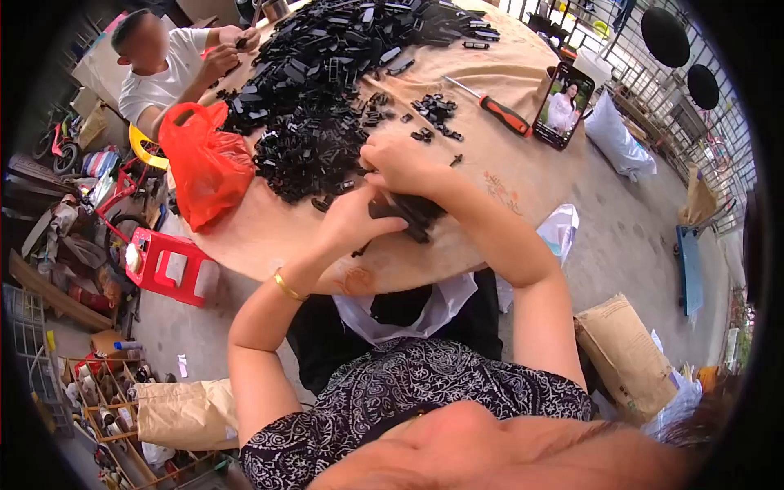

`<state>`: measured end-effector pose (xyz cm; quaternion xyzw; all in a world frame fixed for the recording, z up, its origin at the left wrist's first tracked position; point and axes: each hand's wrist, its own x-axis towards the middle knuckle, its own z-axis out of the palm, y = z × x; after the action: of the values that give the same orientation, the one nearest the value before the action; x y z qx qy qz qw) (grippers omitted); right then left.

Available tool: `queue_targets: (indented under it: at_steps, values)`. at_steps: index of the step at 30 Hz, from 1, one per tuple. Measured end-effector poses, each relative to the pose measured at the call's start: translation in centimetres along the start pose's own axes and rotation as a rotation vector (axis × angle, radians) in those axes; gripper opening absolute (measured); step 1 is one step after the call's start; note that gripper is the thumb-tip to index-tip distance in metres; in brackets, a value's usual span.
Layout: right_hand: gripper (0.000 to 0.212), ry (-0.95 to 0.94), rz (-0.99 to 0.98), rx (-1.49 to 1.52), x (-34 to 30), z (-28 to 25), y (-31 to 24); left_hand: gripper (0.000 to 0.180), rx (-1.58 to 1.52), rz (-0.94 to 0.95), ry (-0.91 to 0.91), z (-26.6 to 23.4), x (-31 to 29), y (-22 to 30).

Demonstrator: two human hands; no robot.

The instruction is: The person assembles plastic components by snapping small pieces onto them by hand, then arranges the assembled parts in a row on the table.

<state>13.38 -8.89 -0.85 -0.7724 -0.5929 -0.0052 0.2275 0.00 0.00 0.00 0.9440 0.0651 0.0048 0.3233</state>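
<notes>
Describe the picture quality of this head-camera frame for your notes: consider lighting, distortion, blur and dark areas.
Head view: soft daylight, no harsh shadows on the round table; fisheye bending curves the table edge and the railings; a black vignette rings the frame; the left hand and right hand on the black parts look slightly smeared; the phone screen shows bright.

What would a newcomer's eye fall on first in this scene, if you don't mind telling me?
Probably the big heap of small black plastic parts covering the far half of the round table, with a bright red plastic bag at its left edge. Nearer, the left hand and right hand meet over a black part. A phone stands lit at the right, beside a red-handled screwdriver.
</notes>
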Motion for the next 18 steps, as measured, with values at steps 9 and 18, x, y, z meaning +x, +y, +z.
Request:
queue_targets:
  at_steps: [9,18]
  values:
    - [0.030,0.356,-0.056,0.330,0.5,-2.4,2.6,0.029,0.011,0.315,0.076,0.0,-1.7,0.4]
    - [0.019,0.246,0.067,0.421,0.6,-0.9,3.0,0.028,0.125,0.427,0.135,-0.2,-2.5,-0.1]
